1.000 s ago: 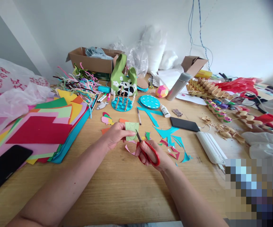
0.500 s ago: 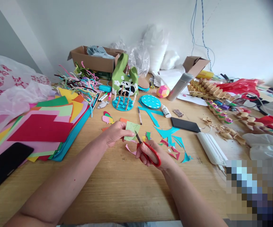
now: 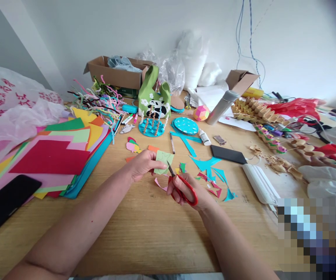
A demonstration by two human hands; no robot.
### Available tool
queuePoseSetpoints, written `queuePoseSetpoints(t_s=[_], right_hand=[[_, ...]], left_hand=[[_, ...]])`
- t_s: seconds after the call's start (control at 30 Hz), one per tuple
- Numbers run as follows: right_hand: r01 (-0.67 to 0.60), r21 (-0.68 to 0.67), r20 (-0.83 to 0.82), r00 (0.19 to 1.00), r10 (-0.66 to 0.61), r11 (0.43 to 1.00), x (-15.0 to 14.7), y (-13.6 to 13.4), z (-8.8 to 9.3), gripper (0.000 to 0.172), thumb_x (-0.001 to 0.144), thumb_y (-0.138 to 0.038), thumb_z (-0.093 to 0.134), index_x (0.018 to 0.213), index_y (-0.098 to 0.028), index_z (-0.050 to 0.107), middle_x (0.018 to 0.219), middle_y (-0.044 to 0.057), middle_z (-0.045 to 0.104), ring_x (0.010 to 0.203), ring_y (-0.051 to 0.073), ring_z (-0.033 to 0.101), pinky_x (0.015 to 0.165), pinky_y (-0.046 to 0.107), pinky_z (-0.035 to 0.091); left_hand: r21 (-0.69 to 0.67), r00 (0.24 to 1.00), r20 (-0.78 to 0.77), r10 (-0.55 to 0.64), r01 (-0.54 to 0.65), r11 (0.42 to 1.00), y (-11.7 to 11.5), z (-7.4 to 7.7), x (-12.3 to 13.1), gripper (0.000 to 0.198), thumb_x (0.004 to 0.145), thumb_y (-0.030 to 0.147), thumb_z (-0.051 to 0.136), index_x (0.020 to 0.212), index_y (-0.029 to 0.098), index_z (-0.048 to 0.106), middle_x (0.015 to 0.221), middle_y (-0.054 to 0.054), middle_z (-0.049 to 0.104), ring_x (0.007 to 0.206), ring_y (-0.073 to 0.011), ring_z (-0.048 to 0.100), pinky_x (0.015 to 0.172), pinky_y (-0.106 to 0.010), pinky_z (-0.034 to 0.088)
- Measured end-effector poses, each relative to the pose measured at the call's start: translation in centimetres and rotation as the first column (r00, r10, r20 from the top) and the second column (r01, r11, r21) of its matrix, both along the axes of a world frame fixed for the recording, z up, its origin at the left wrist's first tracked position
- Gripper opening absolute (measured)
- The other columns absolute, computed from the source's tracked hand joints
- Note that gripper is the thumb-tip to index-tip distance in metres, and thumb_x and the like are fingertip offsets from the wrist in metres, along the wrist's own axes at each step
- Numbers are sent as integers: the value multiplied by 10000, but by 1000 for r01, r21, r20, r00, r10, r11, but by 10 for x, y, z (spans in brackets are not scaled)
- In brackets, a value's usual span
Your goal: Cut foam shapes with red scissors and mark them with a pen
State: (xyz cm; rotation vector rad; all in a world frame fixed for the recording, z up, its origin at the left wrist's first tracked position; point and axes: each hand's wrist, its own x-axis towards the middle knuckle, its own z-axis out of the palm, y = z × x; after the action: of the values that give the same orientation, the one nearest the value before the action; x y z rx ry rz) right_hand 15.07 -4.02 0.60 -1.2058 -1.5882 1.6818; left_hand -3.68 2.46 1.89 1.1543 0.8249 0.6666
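My left hand (image 3: 143,165) pinches a small light green paper piece (image 3: 163,161) just above the wooden table (image 3: 144,233). My right hand (image 3: 185,191) grips red-handled scissors (image 3: 182,187), whose blades point up and touch the paper's lower right edge. A pink paper scrap (image 3: 159,183) lies on the table just below the green piece. Turquoise and red offcuts (image 3: 214,177) are scattered to the right of the scissors.
A stack of coloured sheets (image 3: 54,155) and a black phone (image 3: 4,202) lie at left. Pipe cleaners (image 3: 98,99), a panda bag (image 3: 154,102), cardboard boxes (image 3: 114,76), turquoise discs (image 3: 184,125), a glue bottle (image 3: 204,137), a black slab (image 3: 227,154) and craft clutter fill the back and right.
The green paper has turned slightly in my left hand and the scissor blades sit a little further into its edge. Both hands stay in nearly the same place.
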Motion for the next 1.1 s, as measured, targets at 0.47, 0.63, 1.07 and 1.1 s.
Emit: queuePoseSetpoints(t_s=[0.47,0.63,1.07,1.1], right_hand=[[72,-15,-2,997,-72,997,-3,0,-1,675,805,-730,445,671,-109,674,441,-8,503,347,68,428,365,189,327],[90,-1,-20,996,-90,996,-4,0,-2,680,815,-731,435,661,-110,668,436,-8,498,346,69,426,360,190,317],[136,-20,-10,991,-136,990,-8,-1,1,697,786,-759,437,633,-117,662,416,-14,471,337,69,400,350,196,294],[141,-24,-7,990,-141,990,-8,-1,2,702,779,-766,436,629,-118,661,414,-15,467,334,69,398,347,198,293]], left_hand=[[-74,998,31,59,-56,996,-5,-4,7,212,569,283,761,637,116,651,567,-15,605,471,-90,494,434,-220,305],[-95,996,40,83,-79,992,-6,-1,9,214,567,271,772,605,123,622,546,0,582,463,-81,476,429,-213,304],[-140,993,40,115,-108,984,-8,1,10,277,571,327,797,687,126,647,620,-12,615,494,-79,492,460,-215,323],[-149,990,47,131,-123,981,-8,1,11,276,568,322,794,703,128,652,635,-15,621,512,-83,506,470,-215,331]])
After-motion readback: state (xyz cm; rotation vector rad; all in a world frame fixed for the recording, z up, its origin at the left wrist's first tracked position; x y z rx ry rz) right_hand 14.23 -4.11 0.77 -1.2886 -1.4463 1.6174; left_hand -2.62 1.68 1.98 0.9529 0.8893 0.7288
